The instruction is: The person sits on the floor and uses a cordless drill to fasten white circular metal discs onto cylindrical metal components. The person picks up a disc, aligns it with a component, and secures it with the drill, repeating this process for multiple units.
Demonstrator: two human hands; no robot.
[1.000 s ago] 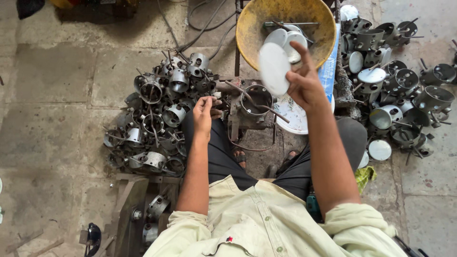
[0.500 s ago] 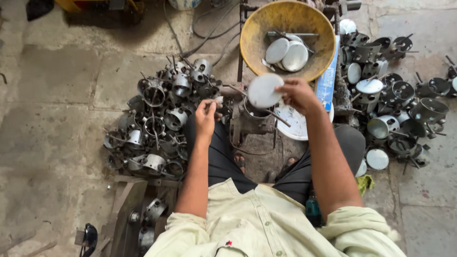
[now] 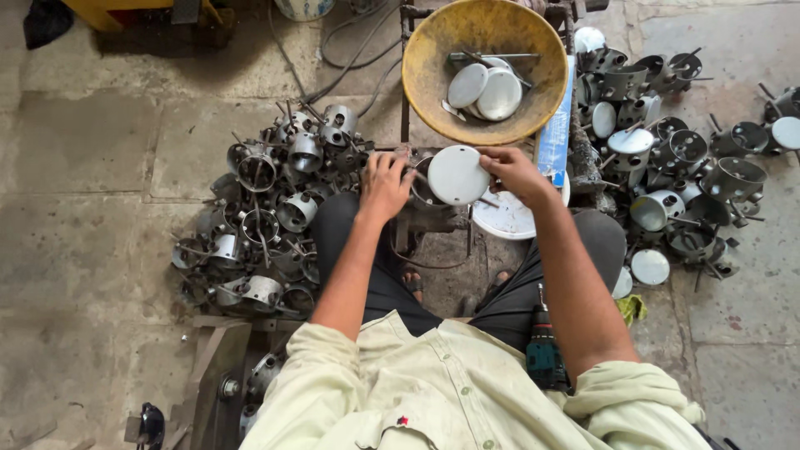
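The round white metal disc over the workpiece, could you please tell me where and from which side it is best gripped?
Probably by its rim on the right side. The round white metal disc is thin and flat, facing up, so fingertips pinching the edge suit it. The right hand already holds that edge, while the left hand rests on the grey metal housing beneath, crowding the left side.

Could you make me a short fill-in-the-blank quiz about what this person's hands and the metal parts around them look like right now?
1. The right hand holds a round white ____.
2. The yellow bowl has more white discs lying ____ it.
3. The left hand rests on a metal ____ between the knees.
4. A drill lies by the person's ____ thigh.

Missing words: disc; inside; cup; right
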